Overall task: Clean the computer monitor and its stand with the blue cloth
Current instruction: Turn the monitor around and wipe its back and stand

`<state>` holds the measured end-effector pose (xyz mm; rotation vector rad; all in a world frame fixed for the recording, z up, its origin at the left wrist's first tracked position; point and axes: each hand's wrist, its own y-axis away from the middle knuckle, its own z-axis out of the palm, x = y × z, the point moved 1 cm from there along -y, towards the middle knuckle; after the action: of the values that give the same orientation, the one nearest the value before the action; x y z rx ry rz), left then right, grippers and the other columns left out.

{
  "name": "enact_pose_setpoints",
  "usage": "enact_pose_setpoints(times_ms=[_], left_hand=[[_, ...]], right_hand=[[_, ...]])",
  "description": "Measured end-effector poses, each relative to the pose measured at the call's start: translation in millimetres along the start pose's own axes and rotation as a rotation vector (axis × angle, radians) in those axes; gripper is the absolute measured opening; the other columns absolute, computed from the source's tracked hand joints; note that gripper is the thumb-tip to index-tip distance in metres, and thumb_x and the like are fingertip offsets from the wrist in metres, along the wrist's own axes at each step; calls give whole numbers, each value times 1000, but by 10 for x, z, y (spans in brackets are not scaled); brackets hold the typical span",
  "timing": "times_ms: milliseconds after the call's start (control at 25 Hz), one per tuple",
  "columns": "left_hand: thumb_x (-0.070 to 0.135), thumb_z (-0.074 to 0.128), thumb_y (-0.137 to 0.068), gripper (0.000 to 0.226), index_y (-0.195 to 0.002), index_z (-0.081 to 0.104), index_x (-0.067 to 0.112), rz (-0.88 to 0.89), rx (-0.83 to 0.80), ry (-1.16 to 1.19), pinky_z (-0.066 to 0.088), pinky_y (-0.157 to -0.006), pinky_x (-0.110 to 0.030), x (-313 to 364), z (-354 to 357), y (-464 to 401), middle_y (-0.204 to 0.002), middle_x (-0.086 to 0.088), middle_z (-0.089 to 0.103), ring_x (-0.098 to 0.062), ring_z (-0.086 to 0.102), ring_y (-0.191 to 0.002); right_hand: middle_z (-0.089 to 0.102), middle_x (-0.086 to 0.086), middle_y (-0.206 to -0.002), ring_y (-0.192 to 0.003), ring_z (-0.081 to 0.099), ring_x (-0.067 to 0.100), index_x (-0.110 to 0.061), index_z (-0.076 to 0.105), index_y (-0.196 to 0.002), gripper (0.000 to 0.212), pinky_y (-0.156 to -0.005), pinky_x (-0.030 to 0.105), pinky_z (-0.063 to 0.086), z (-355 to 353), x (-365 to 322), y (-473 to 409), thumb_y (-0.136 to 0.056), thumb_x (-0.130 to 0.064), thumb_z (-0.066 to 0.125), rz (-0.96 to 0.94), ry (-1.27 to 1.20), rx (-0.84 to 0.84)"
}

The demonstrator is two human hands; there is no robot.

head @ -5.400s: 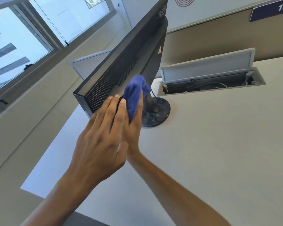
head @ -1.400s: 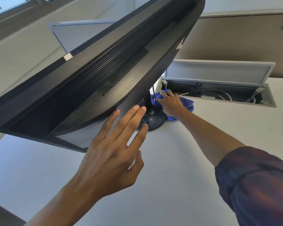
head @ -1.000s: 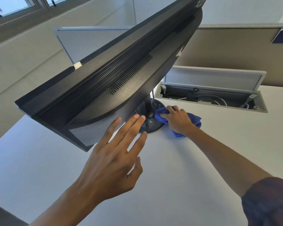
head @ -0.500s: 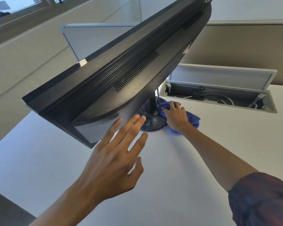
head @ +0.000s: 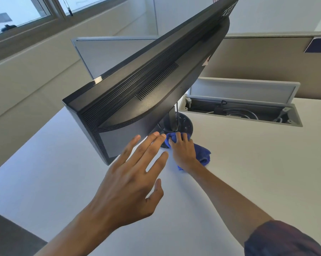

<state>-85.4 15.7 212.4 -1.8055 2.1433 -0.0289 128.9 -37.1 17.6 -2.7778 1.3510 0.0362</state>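
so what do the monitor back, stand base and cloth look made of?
Monitor back: matte black plastic, by its moulded vent ribs.
Stand base: glossy black, likely plastic; it reflects light spots.
Blue cloth: soft napped fabric, probably microfibre; it bunches in folds.

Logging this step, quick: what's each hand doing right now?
Left hand: open, fingers straight against the monitor.
Right hand: pressing the blue cloth at the stand base.
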Motion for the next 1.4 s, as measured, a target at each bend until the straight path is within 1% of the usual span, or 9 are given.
enact_pose_setpoints(times_ms=[200, 280, 480, 640, 840, 1000, 1160, 1240, 1400], left_hand=[[32, 55, -86, 53, -132, 59, 7, -3, -1, 6, 16, -122, -45, -17, -47, 63, -155, -17, 36, -28, 24, -148], [32, 54, -85, 53, -131, 59, 7, -15, 1, 9, 12, -123, -44, -31, -65, 85, -156, -16, 35, -26, 22, -149], [32, 55, -85, 52, -130, 60, 7, -12, -9, 12, 14, -123, -44, -45, -74, 98, -155, -17, 36, -26, 22, -149], [31, 56, -85, 51, -130, 60, 7, -6, 2, 13, 15, -122, -45, -44, -62, 86, -154, -17, 38, -27, 25, -148], [30, 57, -85, 51, -130, 60, 6, -6, 17, 16, 19, -121, -47, -46, -17, 54, -154, -17, 39, -28, 28, -147], [31, 56, -85, 52, -130, 60, 6, -26, 18, 25, 21, -119, -48, -74, 56, -8, -153, -17, 40, -29, 30, -146], [29, 59, -83, 54, -132, 58, 6, -37, 7, 32, 22, -119, -48, -63, 143, -107, -152, -17, 41, -29, 32, -145], [29, 60, -82, 56, -134, 57, 7, -44, 4, 29, 21, -120, -48, -65, 168, -155, -153, -16, 40, -28, 31, -146], [30, 61, -80, 59, -135, 56, 8, -50, -3, 42, 20, -120, -44, -92, 201, -216, -153, -14, 40, -27, 32, -145]], right_hand=[[39, 13, -146, -131, 41, 33, -18, 51, -136, 40, -99, 41, 45, -176, -140, 30, -97, -26, 52, -197, -27, 21], [42, 12, -143, -129, 43, 32, -15, 50, -135, 40, -99, 40, 45, -182, -290, -72, -97, -28, 54, -142, -74, 57], [44, 6, -145, -128, 42, 30, -17, 44, -140, 48, -102, 41, 44, 0, -503, -222, -96, -34, 57, -111, -29, -11], [49, 6, -139, -121, 48, 31, -16, 50, -135, 49, -92, 40, 49, 38, -156, 11, -90, -30, 66, -24, 26, 39], [44, 5, -140, -121, 45, 32, -16, 47, -134, 46, -90, 42, 46, 56, 311, -50, -90, -19, 59, 87, 4, 21], [48, 5, -135, -118, 45, 31, -16, 50, -131, 43, -88, 39, 44, -44, 528, -351, -90, -23, 60, 164, -7, 1], [41, 4, -144, -126, 39, 33, -20, 50, -132, 40, -94, 42, 43, -130, 749, -812, -93, -26, 56, 50, 75, -57], [35, 3, -149, -130, 34, 34, -23, 51, -132, 39, -98, 46, 40, -144, 749, -1039, -93, -26, 54, -21, 141, -83], [34, 2, -152, -135, 30, 34, -21, 57, -130, 37, -102, 49, 37, -172, 659, -1356, -94, -25, 51, -78, 225, -111]])
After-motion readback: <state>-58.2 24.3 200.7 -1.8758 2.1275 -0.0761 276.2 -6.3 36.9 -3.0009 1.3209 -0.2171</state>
